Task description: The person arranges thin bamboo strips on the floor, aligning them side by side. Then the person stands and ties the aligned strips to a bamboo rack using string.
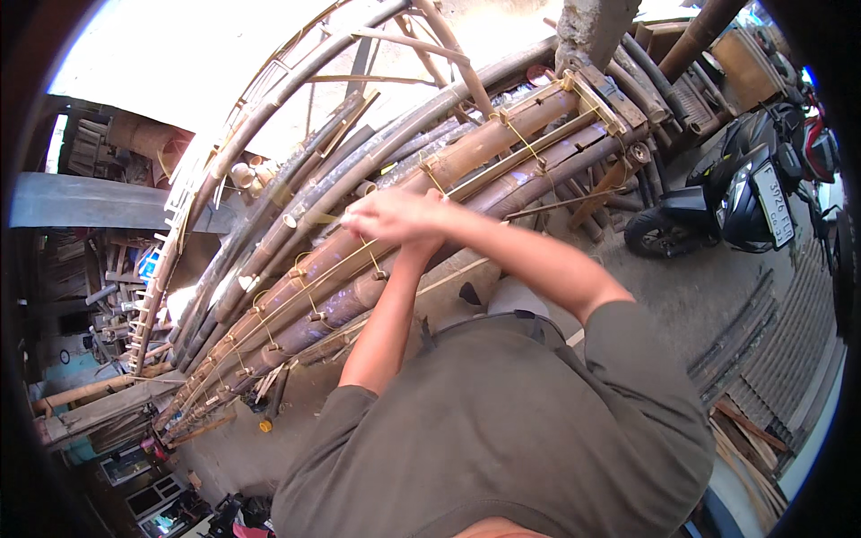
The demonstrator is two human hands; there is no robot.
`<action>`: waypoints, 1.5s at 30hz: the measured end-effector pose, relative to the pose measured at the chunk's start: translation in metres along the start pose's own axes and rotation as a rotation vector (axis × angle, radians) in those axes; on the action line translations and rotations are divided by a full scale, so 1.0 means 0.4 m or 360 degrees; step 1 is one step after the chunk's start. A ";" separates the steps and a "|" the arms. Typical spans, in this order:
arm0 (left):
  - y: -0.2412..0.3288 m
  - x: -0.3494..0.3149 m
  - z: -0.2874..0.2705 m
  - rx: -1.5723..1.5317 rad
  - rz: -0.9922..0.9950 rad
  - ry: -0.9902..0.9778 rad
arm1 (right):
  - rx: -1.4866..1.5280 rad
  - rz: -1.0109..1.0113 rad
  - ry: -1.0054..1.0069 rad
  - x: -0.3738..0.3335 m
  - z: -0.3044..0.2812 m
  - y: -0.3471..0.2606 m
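Both my hands meet over a long frame of thick brown bamboo poles (529, 184). My right hand (387, 215) crosses over the left, its fingers closed and slightly blurred. A thin yellowish streak shows beside its fingertips; I cannot make out what it is. My left hand (429, 240) is mostly hidden under the right wrist, with only a fingertip showing above it. Yellow cords (518, 133) run across the poles between short wooden pegs (541, 165). A squared wooden end piece (595, 100) closes the frame at the far right.
More bamboo poles (336, 193) lie beyond the frame, beside a curved bamboo structure (211, 170). A rough pillar (592, 31) stands at the back. To the right is a parked black motorbike (749, 193). Corrugated sheets (780, 336) and wood strips lie at the lower right.
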State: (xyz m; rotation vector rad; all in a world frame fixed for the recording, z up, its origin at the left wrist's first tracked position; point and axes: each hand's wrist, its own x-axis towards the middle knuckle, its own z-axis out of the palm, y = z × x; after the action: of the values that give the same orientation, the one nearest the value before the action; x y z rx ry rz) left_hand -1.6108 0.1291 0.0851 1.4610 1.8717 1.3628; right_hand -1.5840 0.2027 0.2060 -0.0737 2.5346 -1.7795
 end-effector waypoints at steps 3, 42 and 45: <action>0.027 0.019 -0.050 0.0736 -0.0255 -0.0103 | -0.1119 0.0901 0.0239 0.061 -0.150 0.089; -0.059 -0.313 -0.399 0.0946 -0.0328 -0.0005 | 0.1266 0.0793 0.0647 -0.152 0.633 0.192; -0.080 -0.289 -0.399 0.0834 -0.0267 0.0058 | 0.2282 0.0810 0.1008 -0.111 0.601 0.150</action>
State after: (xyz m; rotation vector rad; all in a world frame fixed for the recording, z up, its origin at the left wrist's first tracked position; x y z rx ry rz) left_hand -1.7081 -0.0444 0.1004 1.4625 2.4364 0.8613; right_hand -1.5254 0.0002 0.0685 1.1360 0.6598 -3.0087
